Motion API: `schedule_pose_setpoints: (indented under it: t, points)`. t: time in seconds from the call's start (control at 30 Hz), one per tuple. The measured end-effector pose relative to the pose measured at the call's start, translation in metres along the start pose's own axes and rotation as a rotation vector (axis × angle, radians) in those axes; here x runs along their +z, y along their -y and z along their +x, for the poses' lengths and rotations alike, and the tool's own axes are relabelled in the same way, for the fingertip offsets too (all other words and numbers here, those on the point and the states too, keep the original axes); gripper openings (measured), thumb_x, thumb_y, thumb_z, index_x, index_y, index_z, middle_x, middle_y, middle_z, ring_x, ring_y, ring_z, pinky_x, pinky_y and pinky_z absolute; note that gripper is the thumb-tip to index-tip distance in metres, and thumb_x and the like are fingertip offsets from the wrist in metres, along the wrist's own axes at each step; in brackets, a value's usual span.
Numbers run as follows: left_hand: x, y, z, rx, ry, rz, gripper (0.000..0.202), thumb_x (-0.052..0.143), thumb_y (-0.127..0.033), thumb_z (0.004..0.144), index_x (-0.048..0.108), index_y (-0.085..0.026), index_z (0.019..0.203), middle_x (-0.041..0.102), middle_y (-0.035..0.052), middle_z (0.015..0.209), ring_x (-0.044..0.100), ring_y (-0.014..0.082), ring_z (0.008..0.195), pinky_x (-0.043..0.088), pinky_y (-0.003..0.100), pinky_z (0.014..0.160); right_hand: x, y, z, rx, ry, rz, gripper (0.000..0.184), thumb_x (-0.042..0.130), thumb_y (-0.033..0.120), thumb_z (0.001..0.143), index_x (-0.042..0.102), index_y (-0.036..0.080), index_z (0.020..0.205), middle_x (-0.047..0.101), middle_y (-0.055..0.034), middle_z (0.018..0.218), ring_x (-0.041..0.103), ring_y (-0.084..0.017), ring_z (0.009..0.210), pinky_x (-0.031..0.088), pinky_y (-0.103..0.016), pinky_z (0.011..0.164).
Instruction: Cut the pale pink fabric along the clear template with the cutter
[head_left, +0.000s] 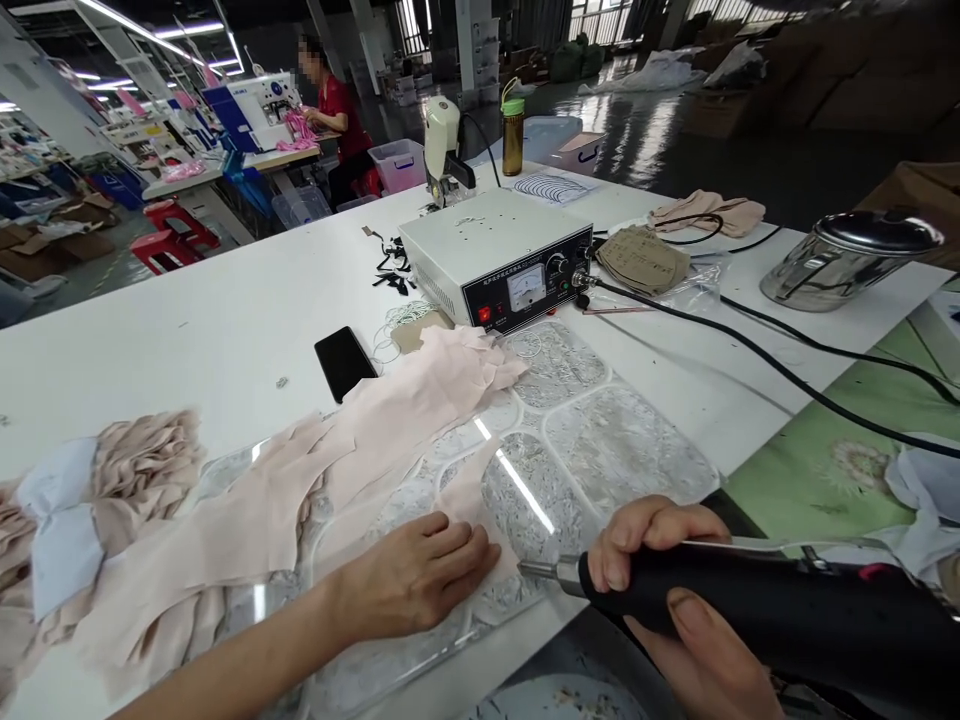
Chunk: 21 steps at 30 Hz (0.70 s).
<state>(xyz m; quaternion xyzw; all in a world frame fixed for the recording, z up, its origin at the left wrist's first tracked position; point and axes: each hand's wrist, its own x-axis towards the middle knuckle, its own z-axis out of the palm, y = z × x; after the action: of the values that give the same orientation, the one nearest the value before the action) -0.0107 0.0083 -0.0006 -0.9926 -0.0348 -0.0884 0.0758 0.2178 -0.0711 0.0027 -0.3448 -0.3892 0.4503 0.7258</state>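
White table (pixel 255 285) bears pink fabric (pixel 420 405), amber bottle (pixel 512 142) and pot (pixel 821 268), both lidded.

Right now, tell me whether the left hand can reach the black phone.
Likely yes: the left hand would cross the pale pink fabric, but the black phone lies mostly uncovered beyond it.

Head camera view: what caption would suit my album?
Left hand on pale pink fabric, right hand gripping a black metal-tipped tool, at a white table in a sewing workshop.

Left fingers (pixel 459 548) bent, right fingers (pixel 628 532) curled
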Motion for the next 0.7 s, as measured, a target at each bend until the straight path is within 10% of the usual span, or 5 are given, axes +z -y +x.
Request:
schedule_pose_setpoints:
  t: [0.7]
  points:
    - [-0.0031,-0.0076,0.0004,-0.028,-0.019,-0.016,0.032,0.036,-0.004,0.097,0.062,-0.002,0.115,0.067,0.0184,0.111,0.063,0.0246,0.100,0.055,0.035,0.074,-0.0027,0.0050,-0.0065,0.037,0.035,-0.027,0.012,0.056,0.038,0.088,0.054,0.029,0.095,0.049,-0.0008,0.082,0.054,-0.014,0.062,0.051,-0.032,0.056]
